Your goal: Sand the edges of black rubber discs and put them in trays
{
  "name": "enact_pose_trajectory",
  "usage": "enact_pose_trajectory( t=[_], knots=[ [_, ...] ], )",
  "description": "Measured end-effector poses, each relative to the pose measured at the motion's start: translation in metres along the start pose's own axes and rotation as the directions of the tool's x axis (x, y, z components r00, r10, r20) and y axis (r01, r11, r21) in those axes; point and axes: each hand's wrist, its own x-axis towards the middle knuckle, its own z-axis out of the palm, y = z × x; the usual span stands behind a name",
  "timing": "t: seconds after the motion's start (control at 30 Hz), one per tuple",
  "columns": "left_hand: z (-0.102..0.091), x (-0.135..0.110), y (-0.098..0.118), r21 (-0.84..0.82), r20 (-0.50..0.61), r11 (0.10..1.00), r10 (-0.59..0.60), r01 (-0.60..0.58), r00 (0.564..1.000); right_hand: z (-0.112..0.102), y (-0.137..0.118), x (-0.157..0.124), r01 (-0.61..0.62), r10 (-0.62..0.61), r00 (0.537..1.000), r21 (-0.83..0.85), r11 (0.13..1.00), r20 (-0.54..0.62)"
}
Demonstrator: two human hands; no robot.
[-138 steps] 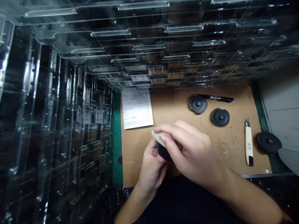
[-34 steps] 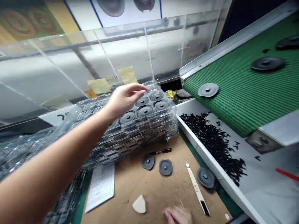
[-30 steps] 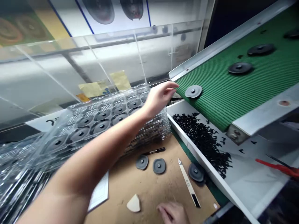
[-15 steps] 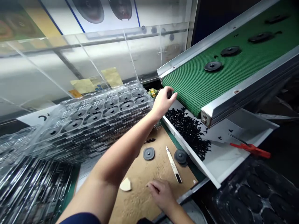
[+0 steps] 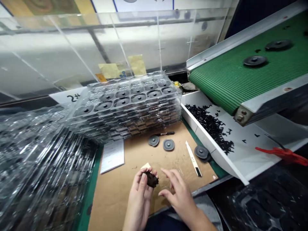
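Note:
My left hand holds a dark round part low over the cardboard sheet, thumb and fingers closed around it. The part is slightly blurred, so its details do not show. Just to its right, my right hand has its fingers apart and nothing in it. Behind the left fingertips a cream-coloured piece lies partly hidden. Farther back on the cardboard are two grey discs with a small centre knob, a left disc and a right disc.
A white knife-like tool, a black pen and another dark disc lie around. Stacked clear trays stand behind. Right are a white bin of small black pieces, red-handled pliers and a green conveyor carrying discs.
My left hand has come back from the conveyor's end to above the cardboard, with the dark part in it. My right hand has risen and opened beside it. The view has shifted left.

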Motion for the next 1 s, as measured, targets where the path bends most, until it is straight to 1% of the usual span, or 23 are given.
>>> enact_pose_trajectory(
  t=[0.07, 0.1, 0.17, 0.2, 0.27, 0.3, 0.4, 0.5, 0.6, 0.67, 0.8, 0.9, 1.0],
  knots=[
    [-0.011, -0.011, 0.000, -0.092, 0.002, 0.995, -0.049, 0.049, 0.999, -0.001, -0.012, 0.006, 0.086, -0.086, 0.996, -0.027, 0.996, 0.021],
    [-0.015, -0.017, 0.001, -0.109, 0.035, 0.991, -0.079, 0.083, 0.996, -0.002, -0.018, 0.010, 0.109, -0.108, 0.994, -0.023, 0.994, 0.021],
    [-0.024, -0.026, 0.004, -0.132, 0.126, 0.978, -0.146, 0.162, 0.981, -0.001, -0.028, 0.016, 0.104, -0.105, 0.994, 0.007, 0.995, 0.022],
    [-0.029, -0.030, 0.006, -0.140, 0.162, 0.970, -0.176, 0.199, 0.971, 0.001, -0.032, 0.018, 0.090, -0.091, 0.995, 0.027, 0.996, 0.042],
    [-0.039, -0.034, 0.008, -0.146, 0.188, 0.956, -0.225, 0.253, 0.956, 0.007, -0.039, 0.019, 0.059, -0.066, 0.992, 0.067, 0.996, 0.109],
    [-0.045, -0.035, 0.008, -0.148, 0.175, 0.954, -0.235, 0.261, 0.956, 0.012, -0.041, 0.019, 0.042, -0.055, 0.988, 0.089, 0.995, 0.147],
    [-0.060, -0.034, 0.005, -0.144, 0.095, 0.963, -0.215, 0.227, 0.972, 0.029, -0.043, 0.015, -0.030, -0.005, 0.971, 0.146, 0.989, 0.239],
    [-0.073, -0.032, 0.000, -0.116, 0.054, 0.974, -0.188, 0.193, 0.981, 0.044, -0.041, 0.012, -0.121, 0.070, 0.957, 0.167, 0.978, 0.282],
    [-0.085, -0.033, -0.004, -0.064, 0.056, 0.989, -0.131, 0.135, 0.990, 0.055, -0.042, 0.014, -0.200, 0.136, 0.932, 0.166, 0.965, 0.335],
    [-0.094, -0.035, -0.006, -0.007, 0.067, 0.995, -0.096, 0.096, 0.993, 0.061, -0.045, 0.018, -0.239, 0.158, 0.910, 0.172, 0.956, 0.384],
    [-0.114, -0.035, -0.004, 0.087, 0.106, 0.994, -0.079, 0.070, 0.991, 0.070, -0.054, 0.026, -0.332, 0.206, 0.863, 0.211, 0.919, 0.462],
    [-0.127, -0.029, 0.003, 0.085, 0.120, 0.993, -0.093, 0.084, 0.988, 0.073, -0.059, 0.030, -0.421, 0.248, 0.822, 0.254, 0.871, 0.513],
    [-0.135, -0.019, 0.011, 0.008, 0.109, 0.999, -0.051, 0.050, 0.993, 0.077, -0.063, 0.032, -0.503, 0.280, 0.772, 0.278, 0.819, 0.571]
  ],
)
